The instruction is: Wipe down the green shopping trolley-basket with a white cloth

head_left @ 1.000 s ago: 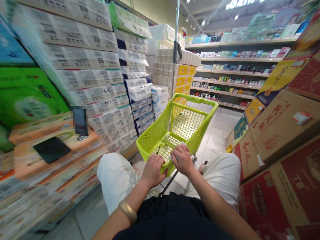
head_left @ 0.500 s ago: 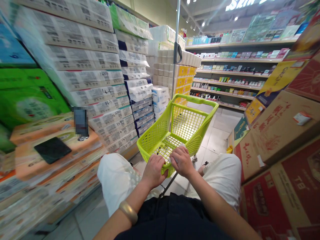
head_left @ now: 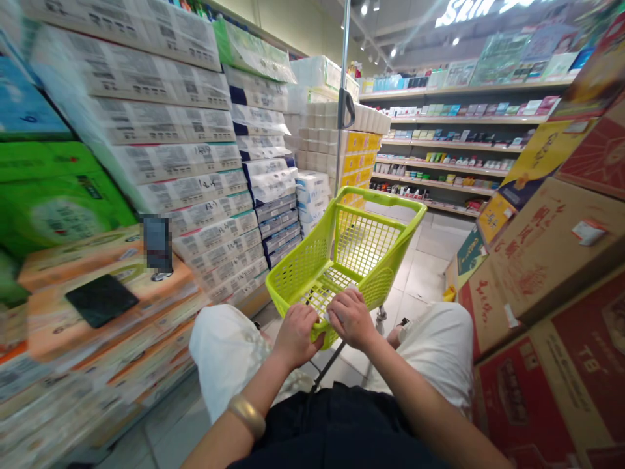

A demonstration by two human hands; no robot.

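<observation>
A lime-green plastic shopping cart (head_left: pixel 375 246) stands between my knees, its perforated basket bare inside. My left hand (head_left: pixel 299 329) is closed over the near rim, with the thumb low on the outer side. Right beside it, my right hand (head_left: pixel 352 318) has its fingers curled over the same rim. A whitish patch shows at the right hand's edge; whether it is a thing held or the floor behind, I cannot tell. Under the basket, a thin metal frame (head_left: pixel 329 363) runs back toward me.
Wrapped paper packs (head_left: pixel 195 156) are stacked high on the left. A dark flat tablet-like object (head_left: pixel 101 299) and a blurred-out phone-like object (head_left: pixel 156 242) lie on orange packs (head_left: pixel 53 332). Cartons (head_left: pixel 551 247) rise on the right. Stocked shelves (head_left: pixel 449 146) and a metal pole (head_left: pixel 340 150) stand ahead.
Both hands have shifted slightly left along the basket rim, still closed on it. The cart has hardly moved; the view has tilted up a little.
</observation>
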